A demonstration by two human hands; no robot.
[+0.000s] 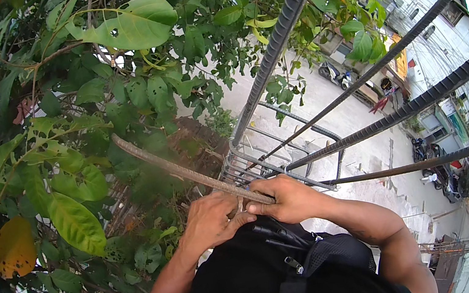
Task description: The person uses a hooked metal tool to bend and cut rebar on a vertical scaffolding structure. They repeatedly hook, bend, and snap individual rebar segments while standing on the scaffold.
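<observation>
At the middle of the view, just above a black bag worn on my front, my two hands are close together. My left hand is closed, its fingers curled away and its thumb reaching toward the other hand. My right hand is closed too, thumb and forefinger near each other. A rusty ribbed steel bar slants from the upper left, its end lying over the right hand's fingers. What the fingertips grip is hidden. Right beyond them stand square steel stirrups around thick upright rebars.
Leafy branches crowd the left and top, some close to my left arm. More rebars stretch to the right. Far below lies a concrete yard with parked motorcycles and a pale building.
</observation>
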